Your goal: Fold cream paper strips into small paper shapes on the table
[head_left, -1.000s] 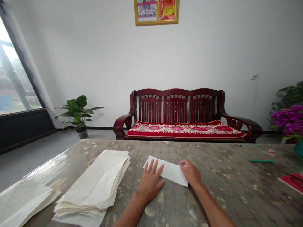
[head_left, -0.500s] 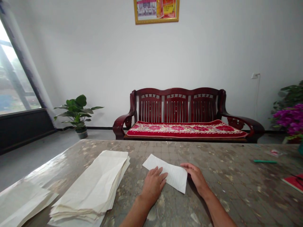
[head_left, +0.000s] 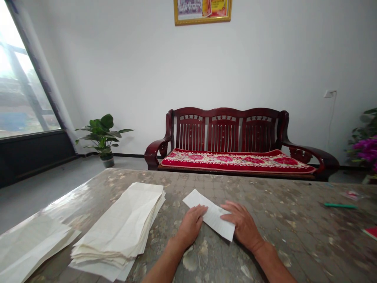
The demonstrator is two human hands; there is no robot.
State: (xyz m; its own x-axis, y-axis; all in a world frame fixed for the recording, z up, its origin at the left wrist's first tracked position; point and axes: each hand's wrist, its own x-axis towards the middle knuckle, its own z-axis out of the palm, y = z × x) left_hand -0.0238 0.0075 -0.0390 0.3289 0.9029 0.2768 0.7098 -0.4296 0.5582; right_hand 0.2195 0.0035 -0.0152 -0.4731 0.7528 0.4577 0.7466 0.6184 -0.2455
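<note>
A narrow white sheet of paper (head_left: pixel 216 220), seemingly folded, lies slantwise on the patterned tabletop between my hands. My left hand (head_left: pixel 193 222) rests its fingertips along the near left edge of the paper, fingers lying together and outstretched. Over the right end of the sheet is my right hand (head_left: pixel 243 224), its fingers spread and slightly blurred, some of them touching the paper's upper edge. To the left a thick stack of off-white paper (head_left: pixel 123 224) sits on the table, its edges uneven. Farther left lies another small pile of paper (head_left: pixel 32 243).
The table (head_left: pixel 309 243) has a glossy floral cover. A green pen (head_left: pixel 341 205) and a corner of a red booklet (head_left: pixel 371 232) lie at right. Beyond the table stand a dark red wooden bench (head_left: pixel 224 133) and a potted plant (head_left: pixel 104 135).
My right hand has moved from the paper's right edge onto its top, fingers now spread over it. My left hand has shifted slightly toward the near edge. The whole view has turned a little left.
</note>
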